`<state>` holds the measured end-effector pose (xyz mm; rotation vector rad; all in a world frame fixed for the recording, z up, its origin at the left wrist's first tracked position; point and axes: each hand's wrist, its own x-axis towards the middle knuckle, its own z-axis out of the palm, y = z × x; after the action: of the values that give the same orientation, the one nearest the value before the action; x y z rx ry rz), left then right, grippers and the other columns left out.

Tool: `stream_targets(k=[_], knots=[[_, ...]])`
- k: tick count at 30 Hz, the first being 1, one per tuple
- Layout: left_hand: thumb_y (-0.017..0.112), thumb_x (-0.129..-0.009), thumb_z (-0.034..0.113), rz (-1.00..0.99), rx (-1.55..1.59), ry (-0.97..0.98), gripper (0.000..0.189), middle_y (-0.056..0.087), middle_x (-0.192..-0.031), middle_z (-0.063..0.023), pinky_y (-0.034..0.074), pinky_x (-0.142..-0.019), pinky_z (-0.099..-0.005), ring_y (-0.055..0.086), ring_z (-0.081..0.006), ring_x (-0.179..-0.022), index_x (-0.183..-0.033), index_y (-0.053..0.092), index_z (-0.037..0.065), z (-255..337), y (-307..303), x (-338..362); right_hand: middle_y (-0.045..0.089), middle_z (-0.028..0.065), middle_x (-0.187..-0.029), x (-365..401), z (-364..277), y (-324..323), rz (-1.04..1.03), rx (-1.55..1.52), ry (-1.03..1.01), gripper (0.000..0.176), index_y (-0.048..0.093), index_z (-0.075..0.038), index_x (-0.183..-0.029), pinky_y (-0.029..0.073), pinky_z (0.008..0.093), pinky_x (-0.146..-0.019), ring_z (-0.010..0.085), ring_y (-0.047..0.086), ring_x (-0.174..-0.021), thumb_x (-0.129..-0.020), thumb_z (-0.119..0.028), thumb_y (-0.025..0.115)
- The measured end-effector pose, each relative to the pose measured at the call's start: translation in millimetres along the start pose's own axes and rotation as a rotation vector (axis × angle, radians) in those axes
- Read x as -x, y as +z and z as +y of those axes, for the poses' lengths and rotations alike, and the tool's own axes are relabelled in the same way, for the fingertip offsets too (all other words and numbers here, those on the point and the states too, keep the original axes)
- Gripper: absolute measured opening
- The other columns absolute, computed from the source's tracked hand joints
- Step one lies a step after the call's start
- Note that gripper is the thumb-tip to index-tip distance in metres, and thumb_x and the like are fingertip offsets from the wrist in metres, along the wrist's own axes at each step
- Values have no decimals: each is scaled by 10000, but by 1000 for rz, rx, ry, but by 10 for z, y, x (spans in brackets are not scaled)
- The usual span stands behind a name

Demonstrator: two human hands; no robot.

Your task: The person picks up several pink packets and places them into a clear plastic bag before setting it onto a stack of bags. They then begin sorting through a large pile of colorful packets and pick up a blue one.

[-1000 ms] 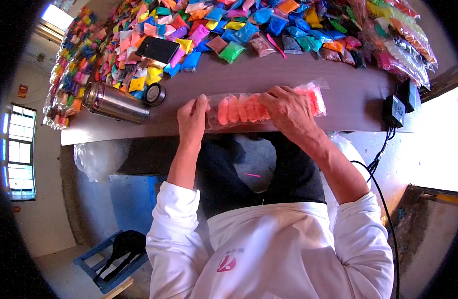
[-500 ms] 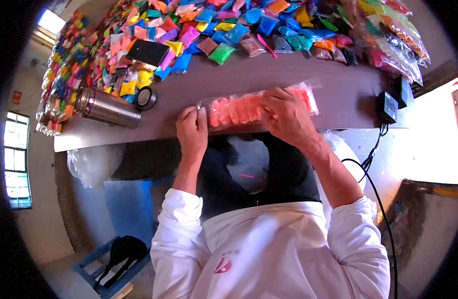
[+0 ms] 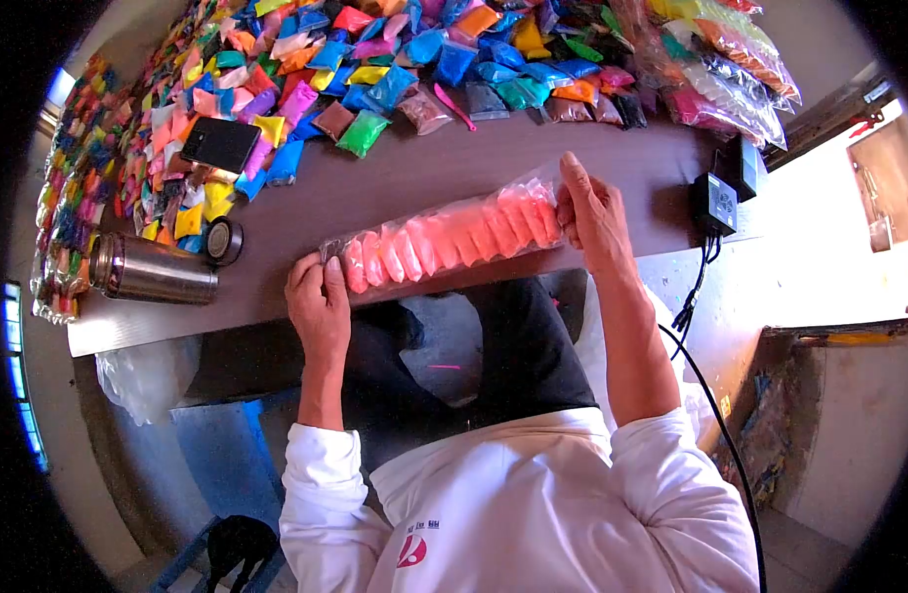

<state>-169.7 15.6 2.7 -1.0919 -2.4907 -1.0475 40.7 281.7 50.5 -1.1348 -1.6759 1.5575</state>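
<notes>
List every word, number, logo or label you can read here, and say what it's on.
No text is legible.
White shirt: red logo with tiny marks above it, too small to read.
Black power box: pale patch on top, blurred.
Long clear bag of pink packets, between left hand and right hand: no print visible.
Phone, steel flask: no text visible.
</notes>
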Motion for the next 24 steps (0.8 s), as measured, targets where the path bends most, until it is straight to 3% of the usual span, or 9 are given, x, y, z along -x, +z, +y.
stream_targets(k=[7,10,13,15,24], knots=[[559,-947,223,6,-2,-5,268,636,-1067,-140,432,-894,-443,578,-342,-995,-919,646,-29,-26,20,16,493,-12,-567,-13,-125,64,32,-99,48,543,612,-37,-736,275,219,-393,56,426,-448,-889,-558,607],[561,-947,222,4,-13,-3,268,638,-1063,-141,433,-896,-441,578,-343,-998,-919,647,-30,3,4,10,501,-14,-574,-84,-80,70,-1,-51,65,458,614,-31,-741,305,224,-411,58,439,-463,-905,-458,631],[561,-948,220,7,-26,-3,268,640,-1060,-145,435,-897,-443,578,-345,-1002,-913,646,-31,-9,12,12,525,-12,-616,-102,-52,46,-108,-53,-10,355,614,-25,-756,366,226,-462,63,473,-512,-917,-341,637],[561,-949,219,13,-29,1,268,640,-1058,-146,435,-897,-444,578,-346,-1003,-908,646,-32,-15,15,16,578,6,-692,-53,-72,23,-142,-99,-39,271,631,-22,-794,458,229,-561,81,543,-597,-922,-261,619],[541,-962,230,28,-25,7,299,635,-1051,-170,437,-897,-443,578,-354,-1003,-907,641,-46,-2,6,21,617,26,-741,-49,81,-55,-205,-315,-22,259,659,22,-849,436,242,-600,94,542,-663,-919,-224,620]])
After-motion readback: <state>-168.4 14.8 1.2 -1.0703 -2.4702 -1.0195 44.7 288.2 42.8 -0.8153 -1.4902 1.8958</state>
